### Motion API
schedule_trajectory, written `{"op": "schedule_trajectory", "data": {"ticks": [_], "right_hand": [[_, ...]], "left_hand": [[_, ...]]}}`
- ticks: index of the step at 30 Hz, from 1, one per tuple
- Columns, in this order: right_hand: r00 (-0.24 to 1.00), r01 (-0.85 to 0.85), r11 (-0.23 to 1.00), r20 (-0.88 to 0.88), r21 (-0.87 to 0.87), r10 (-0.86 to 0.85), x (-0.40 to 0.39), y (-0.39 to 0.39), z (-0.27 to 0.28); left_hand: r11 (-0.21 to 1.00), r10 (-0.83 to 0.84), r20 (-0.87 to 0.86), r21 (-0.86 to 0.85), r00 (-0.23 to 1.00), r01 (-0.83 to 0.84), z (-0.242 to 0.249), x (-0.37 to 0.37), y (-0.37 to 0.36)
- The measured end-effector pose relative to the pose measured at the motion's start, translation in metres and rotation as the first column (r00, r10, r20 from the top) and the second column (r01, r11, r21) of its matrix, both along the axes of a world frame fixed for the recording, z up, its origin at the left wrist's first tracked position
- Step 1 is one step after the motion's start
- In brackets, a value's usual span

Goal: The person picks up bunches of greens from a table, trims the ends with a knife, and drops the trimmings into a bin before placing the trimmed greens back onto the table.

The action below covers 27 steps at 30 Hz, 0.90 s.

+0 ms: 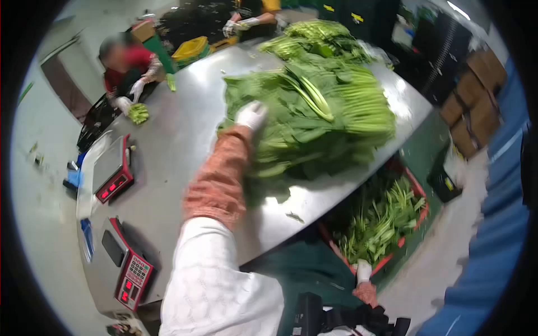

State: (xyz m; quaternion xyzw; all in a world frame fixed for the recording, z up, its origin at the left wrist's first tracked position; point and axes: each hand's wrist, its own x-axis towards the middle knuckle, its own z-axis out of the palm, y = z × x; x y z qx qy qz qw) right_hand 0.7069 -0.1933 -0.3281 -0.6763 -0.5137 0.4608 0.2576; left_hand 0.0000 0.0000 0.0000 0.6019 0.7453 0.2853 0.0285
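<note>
A large pile of leafy greens lies on a steel table. My left hand, in a white glove with an orange sleeve guard, reaches out and rests on the near-left side of the pile, fingers spread on the leaves. My right hand, also in a white glove, is low at the corner rim of a red crate full of greens that stands on the floor beside the table. Its fingers are not visible.
Two red-fronted scales sit on the table's left end. Another person's gloved hands hold a small bunch of greens at the far side; a further pair of gloved hands works beyond. Cardboard boxes stack at right.
</note>
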Motion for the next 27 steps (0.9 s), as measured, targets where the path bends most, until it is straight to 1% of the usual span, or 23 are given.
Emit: {"op": "schedule_trajectory", "data": {"ticks": [1,2,3,4,5,6,7,8,9,10,11,12,13,14,15,17,19,21,23,24,25,26,27], "right_hand": [[0.998,0.051,0.999,0.034,-0.016,-0.051,0.023,-0.031,0.011],[0.988,0.072,0.984,0.124,0.162,-0.093,0.029,-0.033,0.017],[0.999,0.04,0.997,-0.015,0.061,-0.04,-0.062,-0.076,-0.008],[0.997,0.075,0.997,-0.008,0.023,-0.074,-0.087,-0.097,-0.012],[0.993,0.071,0.997,0.092,0.035,-0.074,-0.055,-0.086,0.001],[0.981,0.027,0.996,0.187,0.091,-0.044,-0.014,-0.074,0.018],[0.979,0.034,0.996,0.199,0.08,-0.049,-0.017,-0.075,0.017],[0.977,0.035,0.995,0.207,0.09,-0.053,-0.019,-0.077,0.022],[0.975,0.031,0.994,0.216,0.101,-0.052,-0.021,-0.078,0.028],[0.964,0.007,0.995,0.263,0.102,-0.034,-0.023,-0.078,0.034],[0.96,-0.007,0.995,0.281,0.099,-0.021,-0.025,-0.077,0.035],[0.954,-0.022,0.995,0.299,0.096,-0.008,-0.024,-0.075,0.035],[0.948,-0.038,0.995,0.317,0.093,0.007,-0.023,-0.074,0.035],[0.961,-0.019,0.995,0.278,0.098,-0.009,-0.021,-0.073,0.031],[0.954,-0.013,0.997,0.298,0.075,-0.01,-0.02,-0.071,0.034],[0.972,0.029,0.999,0.233,0.017,-0.033,-0.018,-0.065,0.034],[0.98,0.052,0.999,0.191,0.005,-0.052,-0.018,-0.059,0.03],[0.964,-0.019,0.996,0.263,-0.092,0.043,-0.017,-0.05,0.031],[0.996,0.084,0.996,0.002,-0.035,-0.084,-0.029,-0.045,0.054],[0.997,0.073,0.995,-0.007,0.073,-0.073,-0.039,-0.043,0.07],[0.993,0.091,0.993,-0.079,0.07,-0.085,-0.056,-0.041,0.112],[0.971,0.073,0.996,-0.231,0.053,-0.059,-0.071,-0.038,0.145],[0.925,0.01,0.99,-0.377,0.14,0.044,-0.088,-0.036,0.16]], "left_hand": [[0.999,-0.051,0.034,-0.016,0.998,0.051,-0.016,0.024,0.011],[0.981,-0.18,0.332,0.129,0.926,0.145,-0.016,0.007,0.007],[0.976,-0.211,-0.253,-0.004,0.944,0.217,0.029,-0.033,-0.022],[0.998,-0.054,0.045,-0.012,0.998,0.055,0.076,0.001,-0.065],[0.99,-0.093,0.233,0.122,0.968,0.066,0.058,0.009,-0.076],[0.961,-0.133,0.247,0.269,0.96,0.064,0.018,0.0,-0.082],[0.965,-0.081,0.184,0.262,0.979,0.031,0.025,0.011,-0.115],[0.971,-0.059,0.183,0.238,0.981,0.014,0.018,0.014,-0.144],[0.979,0.002,0.079,0.203,0.997,-0.018,0.018,0.034,-0.178],[0.983,0.035,0.114,0.173,0.993,-0.054,0.003,0.04,-0.207],[0.99,0.133,0.052,0.038,0.99,-0.135,-0.01,0.044,-0.236],[0.991,0.13,-0.166,0.051,0.978,-0.123,-0.027,0.05,-0.264],[0.974,0.192,-0.269,-0.064,0.944,-0.216,-0.033,0.071,-0.292],[0.944,0.198,-0.29,-0.199,0.936,-0.262,-0.034,0.094,-0.313],[0.893,0.205,-0.311,-0.329,0.928,-0.307,-0.036,0.113,-0.331],[0.792,0.185,-0.286,-0.522,0.94,-0.315,-0.053,0.129,-0.353],[0.782,0.317,-0.18,-0.506,0.931,-0.364,-0.07,0.127,-0.359],[0.763,0.233,-0.233,-0.558,0.944,-0.326,-0.069,0.117,-0.37],[0.753,0.105,-0.265,-0.609,0.958,-0.251,-0.046,0.12,-0.38],[0.795,0.085,-0.195,-0.577,0.977,-0.185,-0.027,0.13,-0.377],[0.829,0.063,-0.123,-0.546,0.99,-0.121,-0.01,0.145,-0.376],[0.892,0.061,0.004,-0.449,0.998,-0.052,-0.004,0.158,-0.37],[0.923,0.022,0.107,-0.383,0.994,0.021,-0.001,0.175,-0.358]]}}
